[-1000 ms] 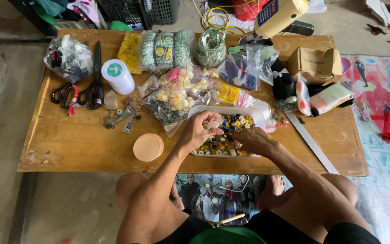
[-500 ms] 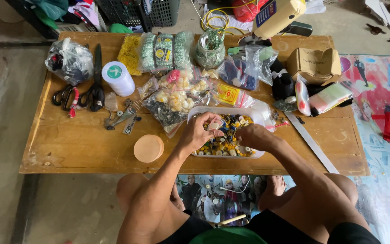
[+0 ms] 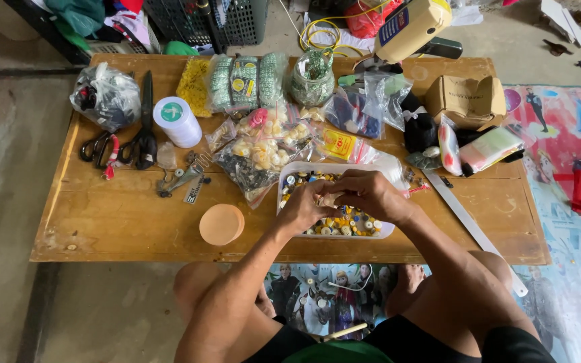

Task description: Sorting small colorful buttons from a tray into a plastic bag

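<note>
Head view: hands over button tray

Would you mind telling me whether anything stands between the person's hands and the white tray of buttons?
Nothing visible does. The left hand and right hand meet directly over the white tray, fingers pinched together on something too small to tell.

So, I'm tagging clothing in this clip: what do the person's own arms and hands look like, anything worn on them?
Both arms are bare from the shoulder down: no sleeves or gloves. No watch or bracelet shows at either wrist, and no ring on the left hand or right hand. Only dark shorts show, at the lap.
</note>
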